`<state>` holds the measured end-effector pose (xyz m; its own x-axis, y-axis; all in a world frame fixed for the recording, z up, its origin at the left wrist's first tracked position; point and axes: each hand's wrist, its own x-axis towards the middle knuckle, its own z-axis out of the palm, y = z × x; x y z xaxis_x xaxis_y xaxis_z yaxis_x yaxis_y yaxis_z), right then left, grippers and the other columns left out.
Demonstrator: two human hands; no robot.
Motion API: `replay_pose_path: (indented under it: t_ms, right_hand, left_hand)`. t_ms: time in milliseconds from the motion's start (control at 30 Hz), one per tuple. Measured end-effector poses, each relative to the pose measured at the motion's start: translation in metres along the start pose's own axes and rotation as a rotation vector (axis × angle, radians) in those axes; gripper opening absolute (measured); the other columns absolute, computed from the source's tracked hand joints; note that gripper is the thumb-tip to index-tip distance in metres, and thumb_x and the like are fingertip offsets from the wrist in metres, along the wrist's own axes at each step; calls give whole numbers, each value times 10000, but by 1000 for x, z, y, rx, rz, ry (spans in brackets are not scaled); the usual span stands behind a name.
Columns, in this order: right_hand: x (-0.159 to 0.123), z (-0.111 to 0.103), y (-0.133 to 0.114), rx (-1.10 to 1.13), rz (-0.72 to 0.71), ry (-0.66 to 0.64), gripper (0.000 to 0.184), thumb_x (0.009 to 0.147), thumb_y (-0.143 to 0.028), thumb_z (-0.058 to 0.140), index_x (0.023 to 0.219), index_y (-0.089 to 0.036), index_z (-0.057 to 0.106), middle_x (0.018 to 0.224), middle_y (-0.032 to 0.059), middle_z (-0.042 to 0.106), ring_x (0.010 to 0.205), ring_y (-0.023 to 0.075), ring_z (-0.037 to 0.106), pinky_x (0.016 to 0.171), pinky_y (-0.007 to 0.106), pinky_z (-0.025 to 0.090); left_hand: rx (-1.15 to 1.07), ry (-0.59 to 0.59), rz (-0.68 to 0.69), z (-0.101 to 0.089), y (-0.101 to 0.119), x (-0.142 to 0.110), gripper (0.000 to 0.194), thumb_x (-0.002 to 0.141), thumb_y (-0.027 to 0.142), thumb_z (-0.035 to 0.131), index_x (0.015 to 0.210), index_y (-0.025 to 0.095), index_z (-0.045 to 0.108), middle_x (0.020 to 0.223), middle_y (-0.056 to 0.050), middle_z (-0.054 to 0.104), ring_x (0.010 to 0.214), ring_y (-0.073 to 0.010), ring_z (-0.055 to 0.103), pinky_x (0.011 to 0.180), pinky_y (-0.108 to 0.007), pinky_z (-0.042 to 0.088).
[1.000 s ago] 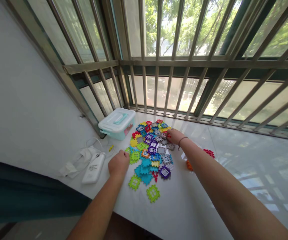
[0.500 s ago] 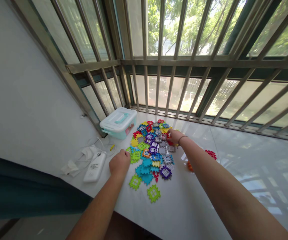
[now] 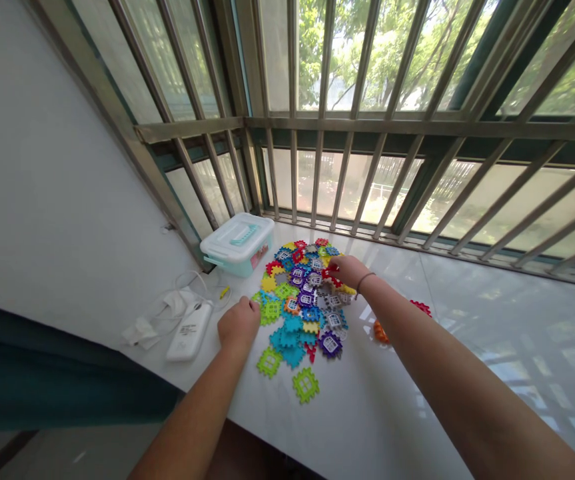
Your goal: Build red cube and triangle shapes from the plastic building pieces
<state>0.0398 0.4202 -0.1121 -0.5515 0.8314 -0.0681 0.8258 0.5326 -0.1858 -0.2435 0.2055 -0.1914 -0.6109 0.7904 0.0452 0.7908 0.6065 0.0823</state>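
A heap of colourful toothed plastic building tiles, several with window shapes, is spread over the white ledge. My right hand (image 3: 350,271) reaches to the heap's right side, its fingers pinched on a red building tile (image 3: 331,274). On the left of the heap my left hand (image 3: 238,325) rests in a closed fist beside lime green tiles (image 3: 270,311); whatever it may hold is hidden. Turquoise tiles (image 3: 290,340) and a purple tile (image 3: 330,344) lie nearer me. One lime green tile (image 3: 306,385) lies apart at the front.
A lidded plastic box (image 3: 238,243) stands behind the heap by the barred window. A white power strip (image 3: 190,331) and cables lie at left. Orange pieces (image 3: 380,332) and a red piece (image 3: 420,307) sit at right, partly behind my right forearm.
My right hand has shifted slightly left over the heap, and a red tile now shows at its fingertips. My left hand has stayed in place.
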Motion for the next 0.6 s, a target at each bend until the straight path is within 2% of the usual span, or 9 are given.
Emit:
replay_pose_path:
  t_ms: [100,200,267,333,400,467,533,600]
  right_hand:
    - [-9,-18,-10,16,-50,64,144,1033,-284,689,1114,-213,785,1093,96,812,995,231,723,833,292,491]
    - [-34,-35,-21,43,-94,120,163,1056,-323,680,1145,-220,770,1104,80,806,990,212,716,840,284,487]
    - [-66,-39,-27,95,-135,175,150,1048,-329,692,1123,-222,766,1062,69,800,943,204,711,817,287,490]
    - [-110,-35,-33,173,-167,240,166,1052,-372,678,1041,-228,759,984,63,785,886,206,706,803,299,504]
    - [-163,-21,-37,252,-128,260,226,1064,-447,641,1045,-250,750,981,69,786,871,220,717,822,323,537]
    - [-215,3,-37,321,-42,264,269,1052,-519,629,1084,-276,740,984,74,794,866,249,740,820,359,565]
    - [-260,33,-33,374,75,255,306,1058,-567,586,1107,-298,725,979,68,804,849,263,763,789,375,579]
    - [-292,63,-26,364,244,282,353,1063,-608,527,1072,-307,713,911,62,805,780,277,769,728,391,569]
  left_hand:
    - [-4,2,4,2,-1,1,470,1105,402,352,1151,199,774,993,-158,819,916,-344,781,728,-384,496]
    - [-7,4,1,3,-1,2,471,1101,406,351,1149,200,772,988,-155,819,915,-349,782,720,-385,492]
    - [-5,1,1,2,-1,2,473,1098,405,350,1152,198,772,990,-156,818,919,-355,781,717,-389,493]
    - [-6,-5,5,0,-1,1,482,1096,403,343,1155,196,774,1001,-162,818,931,-362,780,722,-399,497]
    - [-13,-21,2,-2,0,1,494,1095,403,334,1159,195,777,1019,-169,818,949,-367,778,735,-406,504]
    - [-21,-37,-4,-4,0,1,507,1094,408,327,1170,195,781,1034,-176,818,967,-369,775,755,-409,511]
    - [-26,-47,-5,-5,0,1,519,1092,416,322,1183,195,783,1048,-184,817,979,-370,772,774,-411,517]
    - [-28,-49,-4,-5,0,2,534,1090,424,312,1196,195,783,1062,-194,815,986,-375,769,786,-418,522]
